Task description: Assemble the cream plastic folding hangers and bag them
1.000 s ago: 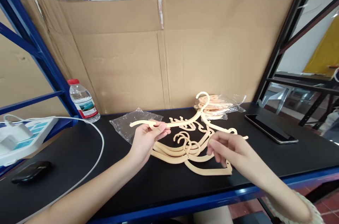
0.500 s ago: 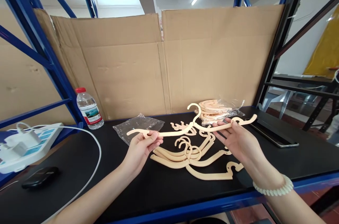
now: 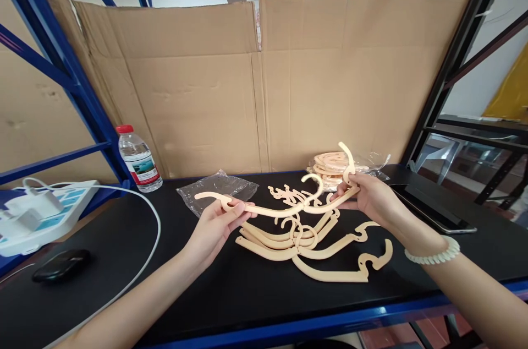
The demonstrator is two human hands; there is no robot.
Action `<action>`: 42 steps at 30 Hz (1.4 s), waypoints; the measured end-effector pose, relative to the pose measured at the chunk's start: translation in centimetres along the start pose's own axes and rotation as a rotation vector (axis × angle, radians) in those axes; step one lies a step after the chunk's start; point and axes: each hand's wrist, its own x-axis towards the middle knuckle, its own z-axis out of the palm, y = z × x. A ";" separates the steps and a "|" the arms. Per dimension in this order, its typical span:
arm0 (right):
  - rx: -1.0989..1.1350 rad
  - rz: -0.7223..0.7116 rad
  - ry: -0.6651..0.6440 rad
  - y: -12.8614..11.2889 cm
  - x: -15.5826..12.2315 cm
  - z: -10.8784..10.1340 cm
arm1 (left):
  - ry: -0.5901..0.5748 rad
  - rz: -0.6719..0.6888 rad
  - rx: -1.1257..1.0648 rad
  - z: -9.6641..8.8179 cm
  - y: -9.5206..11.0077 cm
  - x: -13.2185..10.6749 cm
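Note:
A cream folding clothes hanger (image 3: 275,211) is held in the air by both ends, its hook at the middle. My left hand (image 3: 220,222) pinches its left arm between thumb and fingers. At the other end my right hand (image 3: 367,200) is closed on the right arm, whose tip bends upward. Below, on the black tabletop, lies a pile of similar cream hanger parts (image 3: 330,274), some with hooks overlapping. Smaller notched cream pieces (image 3: 284,194) lie behind the held hanger, partly covered by it.
A clear plastic bag (image 3: 218,186) lies at the back, with a bag of more hanger parts (image 3: 330,167) to its right. A water bottle (image 3: 140,162), a power strip (image 3: 70,214) with a white cable and a black mouse (image 3: 61,265) are left. A dark flat device (image 3: 433,208) lies right.
The hanger's right arm has swung upward, and my right hand has gone from loosely spread fingers to a closed grip on it. The camera view has shifted slightly.

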 end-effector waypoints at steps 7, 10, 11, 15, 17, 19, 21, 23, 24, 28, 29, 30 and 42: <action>-0.274 -0.069 -0.049 1.4 1.2 0.6 | 0.160 -0.011 -0.094 0.1 0.2 0.9; -0.394 -0.132 -0.100 2.1 2.3 0.7 | 0.186 -0.017 -0.095 0.1 0.2 1.3; -0.424 -0.155 -0.120 2.1 2.7 0.7 | 0.192 -0.018 -0.093 0.0 0.1 1.4; -0.553 -0.316 -0.209 1.7 3.3 0.6 | 0.210 -0.018 -0.084 -0.4 0.1 1.8; -0.724 -0.420 -0.267 1.3 3.1 0.5 | 0.213 -0.018 -0.078 -0.5 0.2 2.0; -0.903 -0.498 -0.298 0.9 2.8 0.3 | 0.216 -0.024 -0.067 -0.6 0.3 2.2; -1.004 -0.551 -0.316 0.6 2.5 0.2 | 0.225 -0.030 -0.040 -0.5 0.4 2.4; -1.069 -0.605 -0.367 0.4 2.2 0.0 | 0.228 -0.028 0.004 -0.4 0.3 2.6; -1.097 -0.625 -0.400 0.4 2.1 -0.1 | 0.222 -0.019 0.030 -0.3 0.3 2.7; -1.130 -0.645 -0.510 0.6 1.9 -0.3 | 0.161 0.069 0.133 -0.1 -0.2 3.1; -1.118 -0.644 -0.517 0.7 1.8 -0.4 | 0.143 0.097 0.163 0.0 -0.2 3.2; -1.105 -0.644 -0.511 0.7 1.8 -0.5 | 0.126 0.123 0.196 0.0 -0.3 3.2; -0.982 -0.569 -0.174 0.0 2.2 -0.9 | -0.209 0.336 0.706 -0.9 -0.4 3.5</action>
